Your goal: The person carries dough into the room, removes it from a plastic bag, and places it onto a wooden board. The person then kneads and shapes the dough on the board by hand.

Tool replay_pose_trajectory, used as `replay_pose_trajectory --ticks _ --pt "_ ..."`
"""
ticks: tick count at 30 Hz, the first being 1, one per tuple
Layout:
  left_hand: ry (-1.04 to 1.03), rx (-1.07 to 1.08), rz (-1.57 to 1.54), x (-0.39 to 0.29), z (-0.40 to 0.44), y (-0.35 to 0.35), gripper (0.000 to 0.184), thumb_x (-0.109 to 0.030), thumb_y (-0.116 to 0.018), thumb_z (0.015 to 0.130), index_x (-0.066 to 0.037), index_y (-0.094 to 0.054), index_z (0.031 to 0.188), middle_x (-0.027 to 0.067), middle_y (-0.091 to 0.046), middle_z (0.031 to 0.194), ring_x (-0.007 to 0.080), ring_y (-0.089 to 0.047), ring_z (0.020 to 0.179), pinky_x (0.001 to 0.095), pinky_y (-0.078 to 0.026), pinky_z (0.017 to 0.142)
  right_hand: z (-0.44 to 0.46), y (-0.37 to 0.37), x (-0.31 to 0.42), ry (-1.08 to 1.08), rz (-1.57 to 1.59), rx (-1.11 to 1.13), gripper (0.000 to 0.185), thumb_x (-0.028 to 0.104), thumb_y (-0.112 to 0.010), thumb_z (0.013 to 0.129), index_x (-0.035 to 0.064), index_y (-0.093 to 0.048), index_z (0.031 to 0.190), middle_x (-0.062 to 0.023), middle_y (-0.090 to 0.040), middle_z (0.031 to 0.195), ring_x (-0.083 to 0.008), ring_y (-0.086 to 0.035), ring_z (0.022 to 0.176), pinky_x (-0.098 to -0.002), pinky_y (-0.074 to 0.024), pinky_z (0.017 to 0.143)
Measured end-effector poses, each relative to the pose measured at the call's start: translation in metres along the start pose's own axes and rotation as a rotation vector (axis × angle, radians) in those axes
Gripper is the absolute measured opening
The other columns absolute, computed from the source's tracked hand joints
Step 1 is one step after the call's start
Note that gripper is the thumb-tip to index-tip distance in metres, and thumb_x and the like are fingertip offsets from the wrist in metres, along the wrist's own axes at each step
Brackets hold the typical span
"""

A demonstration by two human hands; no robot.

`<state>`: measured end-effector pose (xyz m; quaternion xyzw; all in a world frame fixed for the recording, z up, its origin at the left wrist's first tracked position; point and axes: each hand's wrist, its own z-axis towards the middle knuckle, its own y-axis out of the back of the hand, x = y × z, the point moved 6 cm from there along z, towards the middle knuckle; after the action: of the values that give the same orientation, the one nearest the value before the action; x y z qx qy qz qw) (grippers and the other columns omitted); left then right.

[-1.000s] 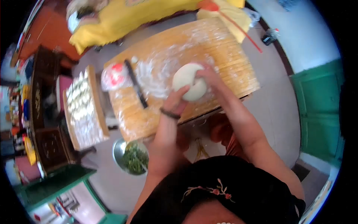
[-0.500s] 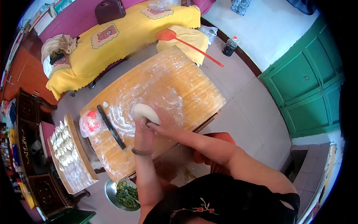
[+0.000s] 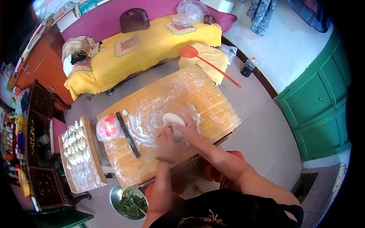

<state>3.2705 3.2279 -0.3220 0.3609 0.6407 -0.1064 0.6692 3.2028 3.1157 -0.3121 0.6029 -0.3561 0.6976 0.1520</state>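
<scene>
A pale, rounded piece of dough (image 3: 173,118) is held above the floury wooden board (image 3: 216,102). My right hand (image 3: 189,131) grips its right side, fingers curled around the edge. Just below and left of the dough is my left hand (image 3: 165,142), smeared by motion; whether its fingers touch the dough is unclear. A dark rolling pin (image 3: 128,135) lies to the left of my hands. Beside the pin sit a small lump of dough (image 3: 125,113) and a clear plastic bag with red print (image 3: 109,128).
At left stands a wooden tray (image 3: 99,167) bearing rows of dumplings (image 3: 76,146). A metal bowl (image 3: 114,197) of chopped green filling (image 3: 133,203) is below the board. Behind are a yellow-covered sofa (image 3: 152,45), a red fly swatter (image 3: 215,68) and a dark bottle (image 3: 248,67).
The view has shifted, so the scene sits lower and further right. My left hand, earlier against the dough's lower edge, is now blurred and slightly lower; my right hand keeps holding the dough.
</scene>
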Motion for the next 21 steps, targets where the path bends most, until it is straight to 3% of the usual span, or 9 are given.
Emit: replay_pose_trajectory --ticks 1,4,5,7,10,14,15,17,21 --pt "-0.187 -0.059 0.234 -0.008 -0.003 0.000 0.053 -0.042 -0.042 0.094 0.005 -0.051 0.118 0.0139 -0.061 0.108 0.0261 -0.058 0.100 0.0360 -0.043 0.088 0.001 0.000 0.001 -0.002 0.085 -0.011 0.068 0.002 -0.053 0.085 0.0071 -0.021 0.145 -0.0143 -0.051 0.123 -0.0197 -0.056 0.101 -0.0324 -0.0480 0.082" --pt "-0.320 -0.154 0.435 -0.025 -0.010 -0.003 0.052 -0.037 -0.053 0.089 0.005 -0.046 0.119 0.0139 -0.059 0.104 0.0269 -0.059 0.094 0.0390 -0.045 0.083 0.001 -0.009 0.005 -0.281 0.312 0.038 0.075 0.004 -0.052 0.087 0.0095 -0.008 0.148 -0.0151 -0.042 0.133 -0.0203 -0.051 0.112 -0.0337 -0.0443 0.091" --pt "-0.335 -0.191 0.435 -0.030 -0.012 -0.002 0.052 -0.035 -0.057 0.088 0.004 -0.044 0.119 0.0138 -0.059 0.103 0.0268 -0.060 0.094 0.0398 -0.046 0.082 0.001 -0.011 0.012 -0.201 0.245 0.077 0.076 0.005 -0.053 0.088 0.0095 -0.007 0.148 -0.0160 -0.041 0.134 -0.0214 -0.049 0.114 -0.0347 -0.0430 0.092" --pt "-0.278 -0.268 0.232 -0.034 -0.011 0.004 0.054 -0.031 -0.063 0.084 0.003 -0.041 0.121 0.0133 -0.057 0.102 0.0255 -0.058 0.098 0.0413 -0.045 0.085 -0.002 -0.017 0.023 -0.039 0.114 0.149 0.078 0.009 -0.055 0.088 0.0095 -0.005 0.148 -0.0177 -0.040 0.136 -0.0237 -0.046 0.118 -0.0367 -0.0404 0.096" --pt "-0.047 -0.167 -0.483 -0.022 -0.003 0.004 0.060 -0.011 -0.071 0.073 0.003 -0.036 0.120 0.0165 -0.052 0.110 0.0222 -0.056 0.094 0.0352 -0.048 0.079 -0.012 -0.022 0.002 0.051 -0.268 0.281 0.083 0.017 -0.061 0.086 0.0081 -0.007 0.147 -0.0200 -0.042 0.134 -0.0269 -0.048 0.118 -0.0395 -0.0406 0.095" --pt "-0.026 -0.145 -0.644 -0.001 -0.002 0.015 0.073 -0.035 -0.049 0.092 -0.004 -0.009 0.145 0.0188 -0.041 0.134 0.0269 -0.049 0.117 0.0357 -0.043 0.096 -0.020 -0.028 -0.002 0.016 -0.671 0.321 0.086 0.024 -0.066 0.082 0.0070 -0.011 0.146 -0.0213 -0.051 0.125 -0.0289 -0.053 0.112 -0.0413 -0.0427 0.092" --pt "0.079 -0.045 -0.894 -0.021 -0.007 0.012 0.075 -0.046 -0.036 0.096 -0.008 0.005 0.147 0.0165 -0.035 0.140 0.0271 -0.044 0.122 0.0374 -0.038 0.101 -0.026 -0.035 0.016 -0.020 -0.771 0.281 0.085 0.025 -0.067 0.082 0.0068 -0.014 0.145 -0.0210 -0.053 0.122 -0.0288 -0.054 0.110 -0.0408 -0.0437 0.091" --pt "0.147 -0.043 -0.782 -0.026 -0.009 0.008 0.075 -0.050 -0.032 0.097 -0.008 0.005 0.147 0.0156 -0.029 0.144 0.0274 -0.040 0.126 0.0376 -0.034 0.104 -0.026 -0.039 0.026 -0.012 -0.775 0.208 0.078 0.028 -0.065 0.083 0.0056 -0.021 0.143 -0.0188 -0.056 0.119 -0.0262 -0.056 0.106 -0.0378 -0.0450 0.089" --pt "-0.045 0.045 -0.319 -0.011 -0.011 0.003 0.077 -0.045 -0.041 0.092 -0.004 -0.002 0.145 0.0185 -0.019 0.147 0.0319 -0.031 0.131 0.0396 -0.026 0.108 -0.002 -0.009 -0.003 0.007 -0.468 0.139 0.066 0.029 -0.062 0.086 0.0048 -0.032 0.140 -0.0159 -0.055 0.119 -0.0229 -0.055 0.105 -0.0331 -0.0447 0.089"
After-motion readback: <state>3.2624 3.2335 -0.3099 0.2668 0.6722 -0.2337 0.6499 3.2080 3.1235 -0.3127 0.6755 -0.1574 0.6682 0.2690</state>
